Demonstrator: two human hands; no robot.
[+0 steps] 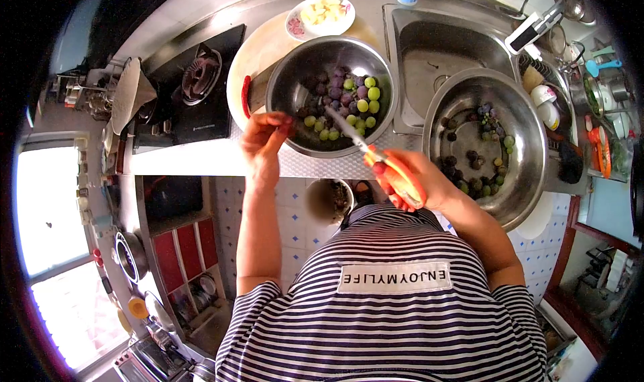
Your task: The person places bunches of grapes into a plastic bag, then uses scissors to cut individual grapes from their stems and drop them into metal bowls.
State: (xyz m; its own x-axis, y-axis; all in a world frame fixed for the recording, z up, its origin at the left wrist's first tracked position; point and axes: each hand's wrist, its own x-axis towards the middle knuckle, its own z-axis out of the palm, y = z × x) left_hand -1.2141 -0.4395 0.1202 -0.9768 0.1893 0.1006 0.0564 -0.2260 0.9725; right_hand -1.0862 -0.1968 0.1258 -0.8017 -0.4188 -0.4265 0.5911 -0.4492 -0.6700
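A steel bowl (282, 73) in front of me holds purple and green grapes (345, 100). My right hand (416, 177) is closed around orange-handled scissors (396, 174). Their blades point up and left over the bowl's near rim. My left hand (263, 144) is raised at the bowl's near left edge, its fingertips pinched together. A small dark thing seems to be at these fingertips, too unclear to name. To the right, a larger steel basin (530, 147) contains more grapes, green and dark, around its bottom.
Behind the bowl, a white plate (322, 35) of yellow and pinkish pieces rests on a round board (239, 80). A red handle (246, 95) lies at the board's left. The sink (419, 60) is right of it, the black stove (178, 124) far left. A bin (345, 204) stands below the counter.
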